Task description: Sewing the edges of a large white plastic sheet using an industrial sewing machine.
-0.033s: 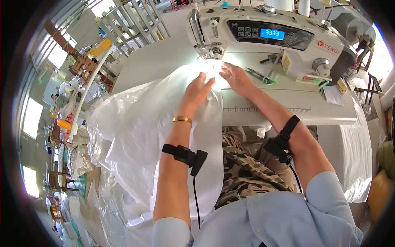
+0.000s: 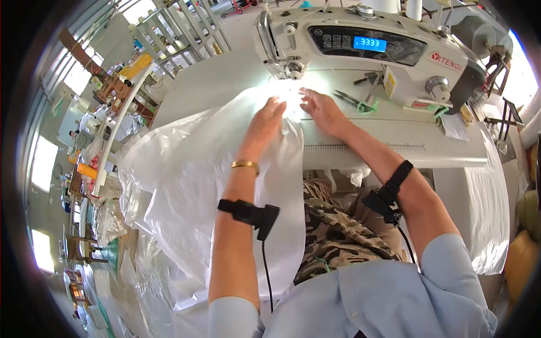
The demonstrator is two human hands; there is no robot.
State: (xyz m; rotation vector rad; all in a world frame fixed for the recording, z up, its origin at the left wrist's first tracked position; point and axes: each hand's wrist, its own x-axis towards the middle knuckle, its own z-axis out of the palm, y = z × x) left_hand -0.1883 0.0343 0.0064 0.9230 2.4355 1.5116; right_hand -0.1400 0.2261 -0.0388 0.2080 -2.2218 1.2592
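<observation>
I saw the translucent white plastic sheet (image 2: 191, 186) spread on the pale worktop (image 2: 394, 143) in front of the white industrial sewing machine (image 2: 366, 50), its far edge lying under the machine's needle and its bulk spilling off the worktop's near-left edge. My left hand (image 2: 265, 121) lay flat on the sheet just before the needle, fingers stretched out and pressing, gripping nothing. My right hand (image 2: 321, 110) rested beside it, to the right of the needle, fingers spread flat on the sheet's edge. A pair of small metal scissors (image 2: 349, 100) lay on the machine's bed, right of the needle.
</observation>
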